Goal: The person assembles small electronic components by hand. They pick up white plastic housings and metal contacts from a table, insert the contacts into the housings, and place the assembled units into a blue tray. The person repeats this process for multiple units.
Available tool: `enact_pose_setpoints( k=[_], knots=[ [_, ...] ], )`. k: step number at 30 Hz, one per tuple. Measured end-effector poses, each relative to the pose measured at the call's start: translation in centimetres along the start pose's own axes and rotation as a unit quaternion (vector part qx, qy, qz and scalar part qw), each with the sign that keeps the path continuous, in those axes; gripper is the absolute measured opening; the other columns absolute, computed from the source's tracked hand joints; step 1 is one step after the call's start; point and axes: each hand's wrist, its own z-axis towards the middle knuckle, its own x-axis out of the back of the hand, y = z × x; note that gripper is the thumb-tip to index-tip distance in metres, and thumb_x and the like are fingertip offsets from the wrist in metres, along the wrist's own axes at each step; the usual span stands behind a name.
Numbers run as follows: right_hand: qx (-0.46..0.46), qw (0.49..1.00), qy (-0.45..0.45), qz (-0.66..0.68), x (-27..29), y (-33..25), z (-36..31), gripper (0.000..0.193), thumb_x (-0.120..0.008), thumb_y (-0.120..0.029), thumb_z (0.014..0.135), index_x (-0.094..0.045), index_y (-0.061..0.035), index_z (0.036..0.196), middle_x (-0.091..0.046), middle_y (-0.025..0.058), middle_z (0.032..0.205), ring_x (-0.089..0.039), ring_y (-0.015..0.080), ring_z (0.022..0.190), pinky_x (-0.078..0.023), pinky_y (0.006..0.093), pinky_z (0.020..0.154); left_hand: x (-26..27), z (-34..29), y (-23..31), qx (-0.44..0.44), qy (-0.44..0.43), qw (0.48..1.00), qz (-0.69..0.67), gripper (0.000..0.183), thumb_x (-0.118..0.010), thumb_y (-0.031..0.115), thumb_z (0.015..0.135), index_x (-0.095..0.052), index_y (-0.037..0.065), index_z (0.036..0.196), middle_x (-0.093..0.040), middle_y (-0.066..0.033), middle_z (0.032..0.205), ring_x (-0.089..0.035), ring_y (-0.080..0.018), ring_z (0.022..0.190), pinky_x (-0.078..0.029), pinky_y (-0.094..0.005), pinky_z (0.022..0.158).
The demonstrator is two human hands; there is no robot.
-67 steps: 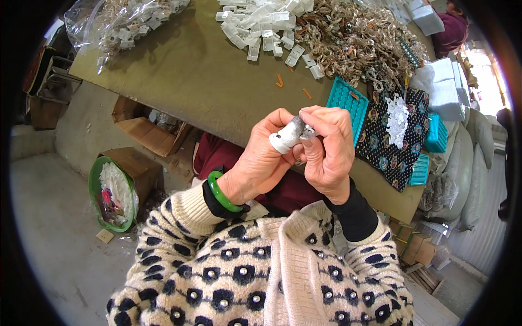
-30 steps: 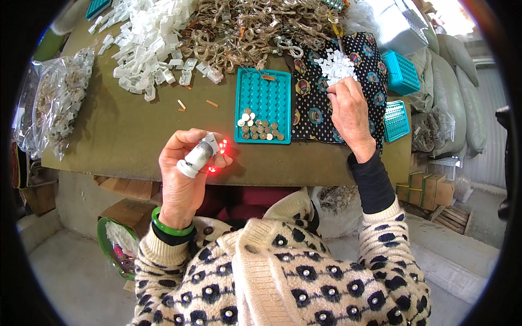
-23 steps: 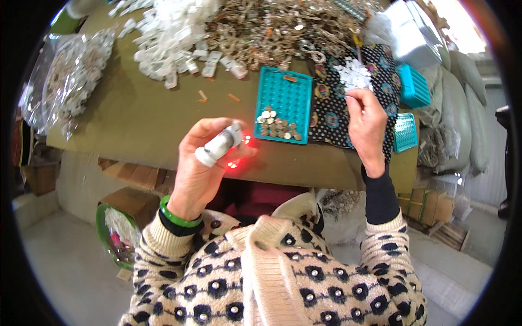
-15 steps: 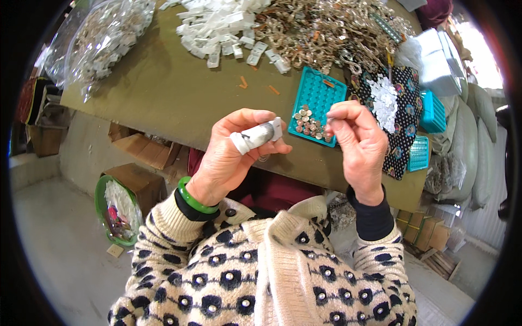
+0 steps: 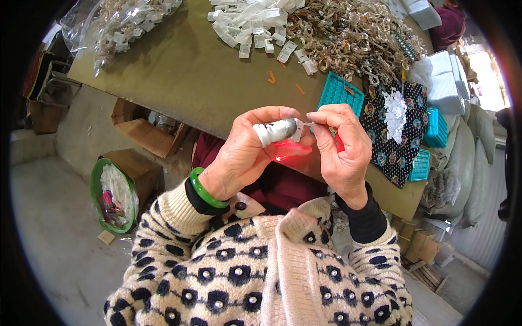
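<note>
The small white plastic case (image 5: 298, 134) sits between the two hands, over the near edge of the table (image 5: 168, 76). Half a second ago the right hand (image 5: 321, 122) hung apart, beside the teal tray (image 5: 333, 91); now it has come in to the case, and a red glow (image 5: 284, 152) that did not show then lights the left fingers. The right hand now hides the lower part of the tray, where round discs showed earlier. Behind the tray lie tangled pale wires (image 5: 353, 41), with a heap of white plastic cases (image 5: 247, 24) to their left and a few orange strips (image 5: 299, 88) in front. To the right, white chips (image 5: 395, 117) are piled on a dark patterned cloth (image 5: 396, 163). A clear bag (image 5: 122, 24) of parts rests at the far left. The left hand (image 5: 255, 138) grips the case just beyond its thumb, which wears a white cover (image 5: 272, 132) with a grey tip. The right thumb and forefinger pinch a small white piece (image 5: 309, 124) at the case's right edge; whether it touches the case cannot be told.
</note>
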Motion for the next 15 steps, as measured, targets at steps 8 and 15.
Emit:
enact_pose_setpoints(
  k=[8,15],
  knots=[
    [0.033,0.999,-0.030,-0.019,-0.07,0.04,0.09,0.022,-0.063,0.013,0.078,-0.063,0.0003,0.096,-0.062,0.0122,0.087,-0.062,0.0257,0.076,-0.052,0.0327,0.065,0.22,0.04,-0.09,-0.002,0.018,1.000,-0.008,0.021,-0.069,0.006,0.088,-0.065,-0.001,0.108,-0.068,-0.0087,0.101,-0.067,-0.0166,0.091,-0.057,-0.0313,0.083],
    [0.016,0.999,-0.037,0.015,-0.32,0.32,0.10,0.023,-0.061,0.016,0.076,-0.060,0.0000,0.092,-0.062,0.0110,0.085,-0.062,0.0252,0.074,-0.051,0.0334,0.064,-0.37,0.20,-0.50,-0.029,0.035,0.998,0.051,0.014,-0.065,0.003,0.090,-0.063,-0.003,0.103,-0.067,-0.0098,0.096,-0.068,-0.0193,0.088,-0.063,-0.0354,0.077]
  ],
)
